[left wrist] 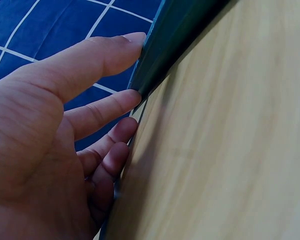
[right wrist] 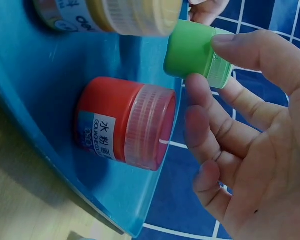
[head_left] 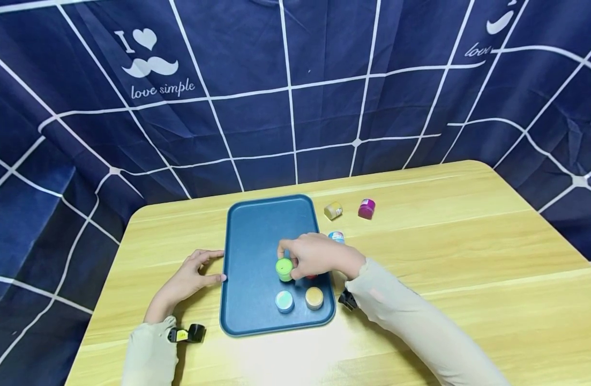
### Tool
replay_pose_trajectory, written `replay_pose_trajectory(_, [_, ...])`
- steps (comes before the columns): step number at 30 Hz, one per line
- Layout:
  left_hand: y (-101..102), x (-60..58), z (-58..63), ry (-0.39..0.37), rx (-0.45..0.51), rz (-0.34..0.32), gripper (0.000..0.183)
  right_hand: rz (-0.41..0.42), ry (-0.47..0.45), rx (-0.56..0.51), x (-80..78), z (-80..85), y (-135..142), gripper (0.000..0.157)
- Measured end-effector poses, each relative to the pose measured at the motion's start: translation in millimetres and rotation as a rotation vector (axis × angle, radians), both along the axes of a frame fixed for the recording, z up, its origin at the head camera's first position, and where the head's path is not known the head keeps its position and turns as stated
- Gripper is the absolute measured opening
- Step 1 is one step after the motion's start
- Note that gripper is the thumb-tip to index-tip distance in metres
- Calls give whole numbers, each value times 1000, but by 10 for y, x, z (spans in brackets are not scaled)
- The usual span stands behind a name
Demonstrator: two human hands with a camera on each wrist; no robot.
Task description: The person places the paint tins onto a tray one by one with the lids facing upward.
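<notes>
My right hand (head_left: 314, 254) pinches a green paint jar (head_left: 284, 269) by its lid, between thumb and fingers, over the blue tray (head_left: 256, 230). In the right wrist view a red gouache jar (right wrist: 125, 122) with a clear lid stands on the tray beside that hand; the head view shows it mostly hidden under the hand. Nearer the tray's front are a light blue jar (head_left: 284, 301) and a yellow-orange jar (head_left: 314, 298). My left hand (head_left: 191, 276) touches the tray's left rim with thumb and fingertips, its fingers fairly straight.
Right of the tray on the wooden table (head_left: 444, 241) lie a yellow jar (head_left: 333, 210) and a purple jar (head_left: 366, 208). A blue-labelled jar (head_left: 336, 236) shows partly behind my right hand. A dark blue curtain (head_left: 256, 123) hangs along the table's far edge.
</notes>
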State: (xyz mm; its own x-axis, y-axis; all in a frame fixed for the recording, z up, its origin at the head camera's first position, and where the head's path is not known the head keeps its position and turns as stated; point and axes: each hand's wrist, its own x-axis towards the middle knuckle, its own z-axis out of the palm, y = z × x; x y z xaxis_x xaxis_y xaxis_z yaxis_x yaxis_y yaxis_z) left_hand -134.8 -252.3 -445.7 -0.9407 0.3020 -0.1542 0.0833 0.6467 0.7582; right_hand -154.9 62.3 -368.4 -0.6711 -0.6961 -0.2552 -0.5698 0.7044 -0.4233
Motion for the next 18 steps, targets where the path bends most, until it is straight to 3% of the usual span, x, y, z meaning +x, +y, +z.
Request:
replay_pose_trajectory(12, [-10, 1, -11, -18, 11, 9, 65, 4, -21, 52, -31, -77, -75, 28])
replay_pose_trajectory(18, [-3, -2, -4, -23, 15, 11, 65, -6, -73, 53, -46, -125, -94, 28])
